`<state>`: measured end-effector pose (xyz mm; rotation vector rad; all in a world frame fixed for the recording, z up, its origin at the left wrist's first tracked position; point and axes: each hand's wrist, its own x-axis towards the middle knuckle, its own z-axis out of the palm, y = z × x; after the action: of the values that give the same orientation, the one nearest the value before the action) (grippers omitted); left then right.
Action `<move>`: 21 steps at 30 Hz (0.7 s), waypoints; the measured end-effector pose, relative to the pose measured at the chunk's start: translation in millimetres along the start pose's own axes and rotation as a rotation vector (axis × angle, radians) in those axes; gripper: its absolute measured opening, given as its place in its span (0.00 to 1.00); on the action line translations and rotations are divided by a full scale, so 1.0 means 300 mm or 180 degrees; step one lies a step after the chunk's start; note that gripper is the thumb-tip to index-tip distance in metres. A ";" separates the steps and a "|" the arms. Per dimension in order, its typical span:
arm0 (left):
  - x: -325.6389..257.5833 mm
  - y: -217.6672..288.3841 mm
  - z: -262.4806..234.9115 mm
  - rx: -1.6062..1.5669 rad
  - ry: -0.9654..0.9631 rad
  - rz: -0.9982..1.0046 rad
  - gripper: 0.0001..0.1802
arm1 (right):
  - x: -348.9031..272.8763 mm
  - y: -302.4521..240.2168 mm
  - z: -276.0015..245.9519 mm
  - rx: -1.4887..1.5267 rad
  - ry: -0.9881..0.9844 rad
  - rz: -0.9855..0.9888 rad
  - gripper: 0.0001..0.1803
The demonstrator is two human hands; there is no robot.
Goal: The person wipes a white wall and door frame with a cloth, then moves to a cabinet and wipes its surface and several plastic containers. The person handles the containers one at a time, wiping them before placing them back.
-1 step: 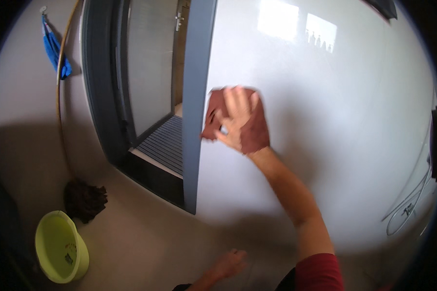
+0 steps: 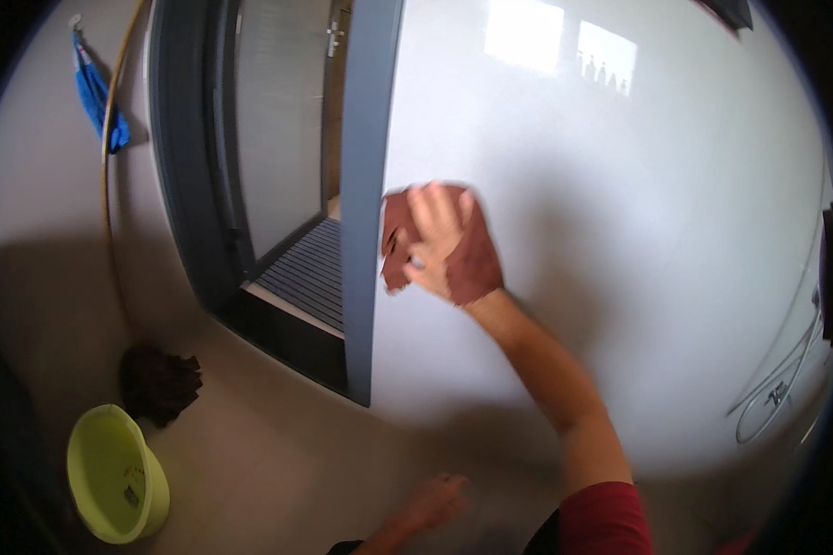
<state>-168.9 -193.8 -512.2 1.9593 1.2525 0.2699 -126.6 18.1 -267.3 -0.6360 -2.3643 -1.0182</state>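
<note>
One brown cloth (image 2: 478,264) – against the white wall (image 2: 676,231), at its left edge, beside the grey door frame (image 2: 366,185) | right hand (image 2: 438,231): fingers spread across cloth, unclenched | left hand (image 2: 438,502): low, blurred – grip cannot be told

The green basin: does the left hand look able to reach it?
Probably not without leaning or stepping: the green basin stands well left of the left hand, though only floor shows between.
</note>
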 end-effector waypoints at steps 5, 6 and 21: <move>0.037 -0.052 0.090 0.0119 0.0299 0.0523 0.26 | -0.270 -0.045 0.268 0.2572 -0.0256 0.0187 0.08; 0.027 -0.033 0.084 0.0056 0.0359 0.0571 0.26 | -0.311 -0.040 0.270 0.3462 -0.0463 0.0463 0.07; 0.097 0.063 0.175 0.0636 0.0239 0.0755 0.22 | -0.982 0.632 -0.551 -0.1423 0.2810 0.3295 0.20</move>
<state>-113.0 -199.4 -540.6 2.2932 1.1293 0.3508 252.6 -55.9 -241.2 -1.0965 -0.8314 -0.9888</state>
